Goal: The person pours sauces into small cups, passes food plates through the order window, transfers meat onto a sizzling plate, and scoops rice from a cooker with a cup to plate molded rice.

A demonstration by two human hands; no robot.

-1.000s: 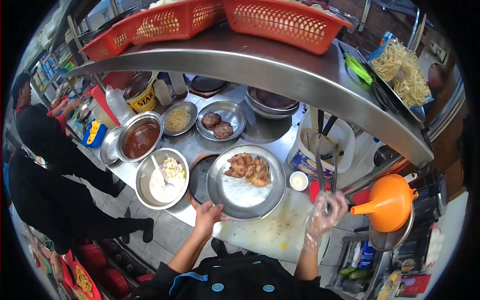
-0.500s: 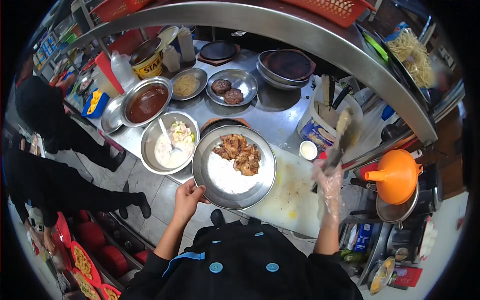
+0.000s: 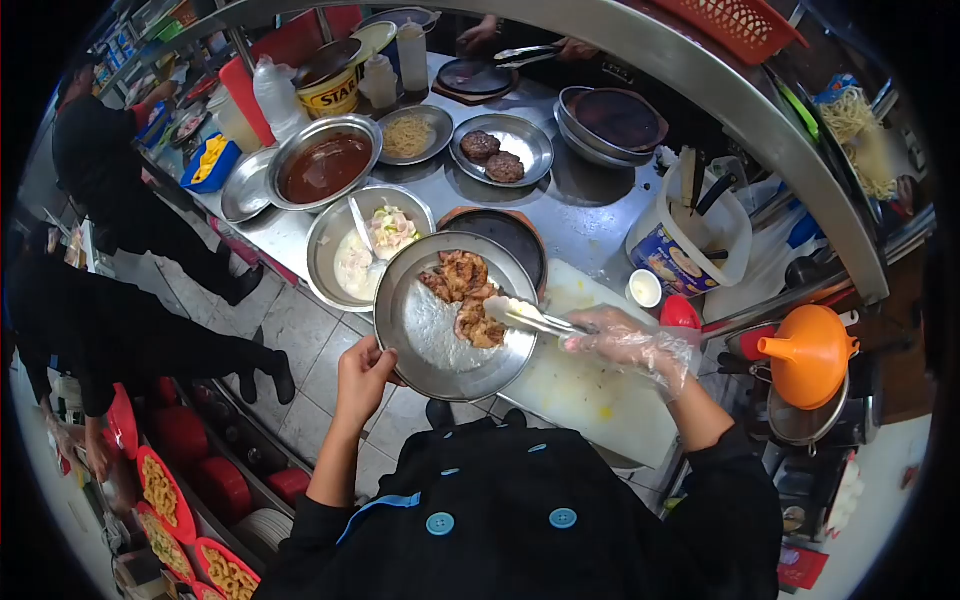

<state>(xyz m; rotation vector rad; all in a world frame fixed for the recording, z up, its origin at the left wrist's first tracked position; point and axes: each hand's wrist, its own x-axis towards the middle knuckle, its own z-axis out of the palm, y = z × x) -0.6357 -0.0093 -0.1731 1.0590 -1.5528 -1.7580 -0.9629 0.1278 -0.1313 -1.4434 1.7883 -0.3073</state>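
My left hand (image 3: 366, 375) grips the rim of a round metal plate (image 3: 420, 340), its thumb on the edge. Browned, grilled meat pieces (image 3: 465, 275) lie in the plate's upper part. My right hand (image 3: 625, 340), in a clear plastic glove, is closed around metal tongs (image 3: 545, 320). The tip of the tongs reaches over the plate and is at the meat; I cannot tell whether it pinches a piece. Behind the plate, partly covered by it, sits a black sizzling plate (image 3: 505, 240) on a wooden base. A white cutting board (image 3: 620, 425) extends below my right hand.
Left of the plate stand a bowl of white sauce (image 3: 325, 225) with a spoon and a bowl of brown sauce (image 3: 325, 170). Two patties (image 3: 492, 157) lie on another plate. A utensil tub (image 3: 690, 240) stands right. Co-workers (image 3: 100, 330) are at left; another person's hand (image 3: 575, 50) is behind.
My right hand has brought the tongs left and down from near the utensil tub to the meat. The plate has tilted and shifted slightly left. Another person's hands and tongs appear at the back.
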